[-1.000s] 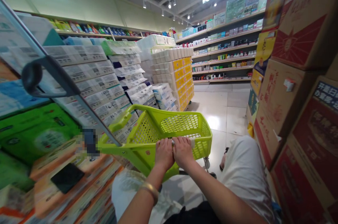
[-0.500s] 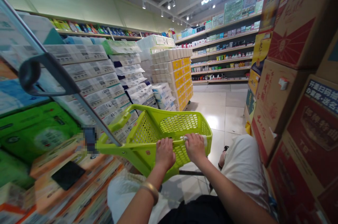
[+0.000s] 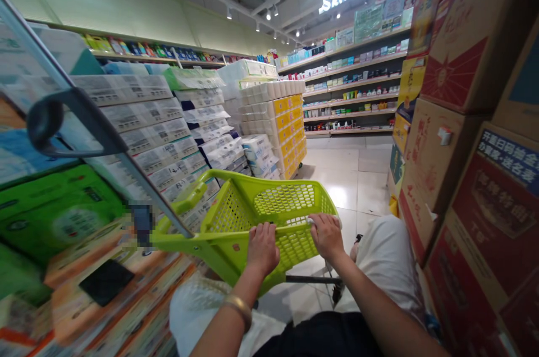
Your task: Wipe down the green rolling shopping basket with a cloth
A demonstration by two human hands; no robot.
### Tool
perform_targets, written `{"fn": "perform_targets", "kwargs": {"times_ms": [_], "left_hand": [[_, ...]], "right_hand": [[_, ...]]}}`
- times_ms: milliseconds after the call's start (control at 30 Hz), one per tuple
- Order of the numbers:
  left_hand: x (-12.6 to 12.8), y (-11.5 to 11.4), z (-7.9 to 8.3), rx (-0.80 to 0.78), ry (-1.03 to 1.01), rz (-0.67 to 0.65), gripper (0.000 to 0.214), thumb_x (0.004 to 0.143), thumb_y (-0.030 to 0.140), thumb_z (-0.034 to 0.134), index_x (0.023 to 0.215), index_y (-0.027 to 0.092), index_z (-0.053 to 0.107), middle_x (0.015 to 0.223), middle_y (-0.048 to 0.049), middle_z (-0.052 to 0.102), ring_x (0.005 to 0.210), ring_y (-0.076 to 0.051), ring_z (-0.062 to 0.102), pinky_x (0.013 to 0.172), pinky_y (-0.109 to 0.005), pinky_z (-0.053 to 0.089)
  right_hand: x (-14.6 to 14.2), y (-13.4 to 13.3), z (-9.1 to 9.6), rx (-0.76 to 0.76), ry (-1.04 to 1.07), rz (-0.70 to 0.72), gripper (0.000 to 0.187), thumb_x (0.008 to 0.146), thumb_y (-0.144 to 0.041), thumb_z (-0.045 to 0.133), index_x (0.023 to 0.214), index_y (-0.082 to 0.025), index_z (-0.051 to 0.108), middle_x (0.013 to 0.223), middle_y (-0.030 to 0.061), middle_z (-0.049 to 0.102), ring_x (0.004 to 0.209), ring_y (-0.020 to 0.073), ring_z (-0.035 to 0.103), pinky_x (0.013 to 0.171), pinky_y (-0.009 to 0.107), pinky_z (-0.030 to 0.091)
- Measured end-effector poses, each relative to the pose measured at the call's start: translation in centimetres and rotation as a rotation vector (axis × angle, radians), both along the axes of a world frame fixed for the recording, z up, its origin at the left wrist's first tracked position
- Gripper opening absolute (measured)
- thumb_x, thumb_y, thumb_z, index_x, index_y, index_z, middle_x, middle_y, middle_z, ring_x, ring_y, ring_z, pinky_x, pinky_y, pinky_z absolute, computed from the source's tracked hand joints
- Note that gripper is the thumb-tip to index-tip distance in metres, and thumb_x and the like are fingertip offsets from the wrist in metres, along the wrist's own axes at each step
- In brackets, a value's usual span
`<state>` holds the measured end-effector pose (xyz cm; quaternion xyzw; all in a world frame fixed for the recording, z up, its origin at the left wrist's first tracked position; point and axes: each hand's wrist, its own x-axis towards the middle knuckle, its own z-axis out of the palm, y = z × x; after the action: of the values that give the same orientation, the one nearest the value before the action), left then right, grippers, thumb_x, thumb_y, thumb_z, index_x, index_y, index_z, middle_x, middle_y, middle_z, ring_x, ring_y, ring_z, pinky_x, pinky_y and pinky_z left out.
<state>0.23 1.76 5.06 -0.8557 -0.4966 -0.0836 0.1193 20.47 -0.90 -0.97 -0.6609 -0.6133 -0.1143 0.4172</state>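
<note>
1. While the green cart [image 3: 225,253] is gripped at its near rim by the left hand [image 3: 263,247], a white wipe [image 3: 338,222] is held against that rim, toward its right corner, by the right hand [image 3: 326,236].
2. Both hands are curled narrowly, well apart.
3. The cart is flanked by tissue packs [image 3: 135,93] and cartons [image 3: 425,146].

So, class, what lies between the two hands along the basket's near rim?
The head view shows a stretch of green rim between the left hand and right hand.
</note>
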Motion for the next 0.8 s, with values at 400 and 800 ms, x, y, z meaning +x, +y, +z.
{"fn": "perform_targets", "kwargs": {"times_ms": [400, 800], "left_hand": [[0.0, -0.2, 0.2, -0.002, -0.004, -0.014, 0.034, 0.072, 0.017, 0.052, 0.106, 0.019, 0.050, 0.103, -0.0094, 0.056, 0.105, -0.027, 0.045, 0.096, -0.042, 0.028], [0.3, -0.1, -0.1, -0.028, -0.009, 0.015, 0.039, 0.072, 0.019, 0.055, 0.110, 0.019, 0.049, 0.107, -0.0099, 0.055, 0.107, -0.027, 0.044, 0.098, -0.043, 0.027]], "right_hand": [[-7.1, 1.0, 1.9, -0.037, -0.077, 0.189, 0.023, 0.087, -0.021, 0.049, 0.107, -0.024, 0.060, 0.094, 0.0035, 0.061, 0.090, 0.0194, 0.049, 0.089, 0.033, 0.029], [-3.3, 0.7, 0.7, -0.025, 0.034, -0.046, 0.019, 0.085, -0.017, 0.048, 0.095, -0.021, 0.063, 0.087, 0.0036, 0.061, 0.088, 0.0203, 0.049, 0.090, 0.034, 0.027]]}}
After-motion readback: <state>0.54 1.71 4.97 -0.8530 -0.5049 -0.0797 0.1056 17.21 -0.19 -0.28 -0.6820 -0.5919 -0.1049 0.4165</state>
